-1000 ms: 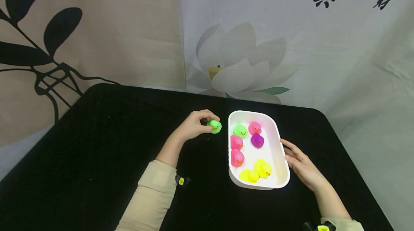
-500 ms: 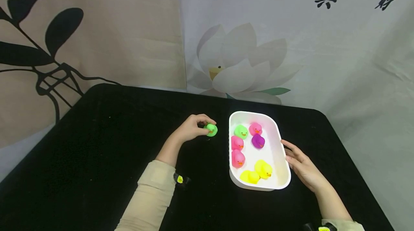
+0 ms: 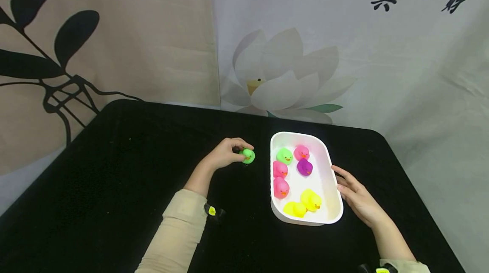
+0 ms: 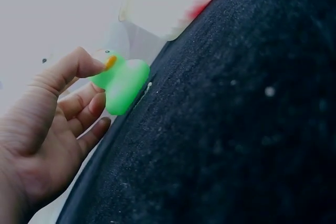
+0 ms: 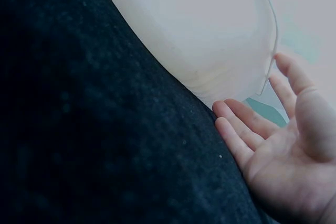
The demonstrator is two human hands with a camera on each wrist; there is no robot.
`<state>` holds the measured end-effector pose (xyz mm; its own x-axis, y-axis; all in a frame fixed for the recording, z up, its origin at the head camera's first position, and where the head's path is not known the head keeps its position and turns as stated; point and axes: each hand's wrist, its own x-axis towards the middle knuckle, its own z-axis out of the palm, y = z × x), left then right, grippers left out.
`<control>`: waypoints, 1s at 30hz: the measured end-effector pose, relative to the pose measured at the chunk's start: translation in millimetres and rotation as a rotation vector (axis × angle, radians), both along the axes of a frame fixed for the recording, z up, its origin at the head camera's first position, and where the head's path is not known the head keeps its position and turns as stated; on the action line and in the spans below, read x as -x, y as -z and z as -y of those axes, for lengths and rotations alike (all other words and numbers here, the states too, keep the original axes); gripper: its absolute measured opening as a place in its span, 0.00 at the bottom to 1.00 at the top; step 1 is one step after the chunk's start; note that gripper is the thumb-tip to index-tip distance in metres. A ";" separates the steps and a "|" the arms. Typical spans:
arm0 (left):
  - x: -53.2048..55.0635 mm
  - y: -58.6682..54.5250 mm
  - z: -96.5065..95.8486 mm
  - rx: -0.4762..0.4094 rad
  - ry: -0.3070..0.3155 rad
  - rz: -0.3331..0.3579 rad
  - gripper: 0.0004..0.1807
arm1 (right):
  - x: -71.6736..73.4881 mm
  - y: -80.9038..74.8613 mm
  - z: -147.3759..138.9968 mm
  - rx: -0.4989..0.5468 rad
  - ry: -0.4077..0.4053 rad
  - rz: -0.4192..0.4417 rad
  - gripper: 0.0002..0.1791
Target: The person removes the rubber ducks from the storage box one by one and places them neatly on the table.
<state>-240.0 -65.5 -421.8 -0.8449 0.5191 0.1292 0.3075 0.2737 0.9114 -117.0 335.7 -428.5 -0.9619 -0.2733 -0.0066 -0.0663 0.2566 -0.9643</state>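
Green toy duck [image 3: 249, 156] is pinched by the left hand [image 3: 224, 154], placement on black cloth [image 3: 126, 179] apparently underway, so careful release seems required.

black table [image 3: 133, 171], fabric surface, rounded corners, white tray [image 3: 322, 179] on it

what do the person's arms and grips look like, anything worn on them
The left sleeve is beige with a wide cuff; only the end of the matching right sleeve shows. Near each cuff sits a small black device with a yellow-green patch: left wrist camera, right wrist camera. Left grip and right grip show no gloves or rings.
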 end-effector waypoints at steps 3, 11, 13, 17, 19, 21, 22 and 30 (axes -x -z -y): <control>-2.1 -0.1 0.7 -0.014 0.011 -0.005 0.17 | 0.0 -0.1 0.1 0.001 -0.001 0.000 0.30; -7.1 -8.7 1.1 0.001 0.022 0.023 0.18 | 0.1 0.8 -0.7 0.004 -0.006 -0.002 0.29; -2.1 -0.4 1.2 0.007 0.019 0.022 0.18 | 0.1 1.1 -0.9 0.005 -0.006 -0.001 0.29; 1.0 5.8 2.4 0.013 0.010 0.013 0.18 | 0.3 1.5 -0.7 0.006 -0.008 -0.002 0.29; 1.3 6.3 2.6 0.018 0.009 0.009 0.18 | 0.3 1.6 -0.4 0.005 -0.010 -0.003 0.29; 0.8 4.4 2.6 0.022 0.010 -0.002 0.18 | 0.2 1.4 -0.1 0.003 -0.009 -0.005 0.29; 0.6 3.0 2.5 0.024 0.011 -0.010 0.18 | 0.1 1.3 0.0 0.000 -0.007 -0.008 0.29; -3.0 -15.5 -5.7 0.029 0.027 -0.096 0.20 | 0.1 0.5 -0.2 -0.012 0.003 -0.010 0.29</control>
